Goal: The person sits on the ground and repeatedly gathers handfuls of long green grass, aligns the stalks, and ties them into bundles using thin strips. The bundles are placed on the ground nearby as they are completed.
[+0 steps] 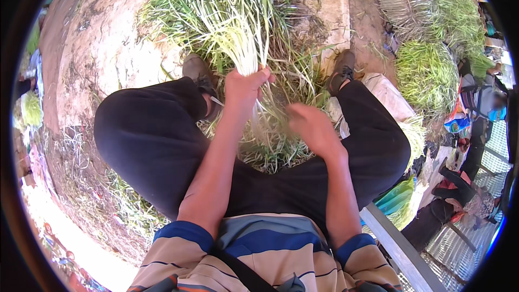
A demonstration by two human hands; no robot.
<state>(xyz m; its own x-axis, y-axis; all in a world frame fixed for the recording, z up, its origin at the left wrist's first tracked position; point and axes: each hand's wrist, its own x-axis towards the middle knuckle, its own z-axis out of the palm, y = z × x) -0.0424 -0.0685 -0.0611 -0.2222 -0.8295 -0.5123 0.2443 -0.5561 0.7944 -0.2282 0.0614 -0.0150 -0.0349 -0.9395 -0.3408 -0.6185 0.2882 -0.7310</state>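
My left hand (248, 85) grips a bunch of long green stalks (243, 44) near their pale lower ends, above the gap between my knees. The green leaves fan away from me over a larger heap of greens (178, 16) on the ground. Thin pale ends and strands hang below that fist, towards me. Just right of these strands is my right hand (310, 125), blurred, with its fingers bent; whether it holds any strands cannot be told. Loose leaves and trimmings (279, 154) lie on the ground between my legs.
Tied bundles of greens (425, 73) are stacked at the right, beside a pale block-like object (387, 95). A metal bar (401, 251) runs along my right side. A person (482, 93) is at the far right edge. Plant scraps (77, 162) litter the ground at left.
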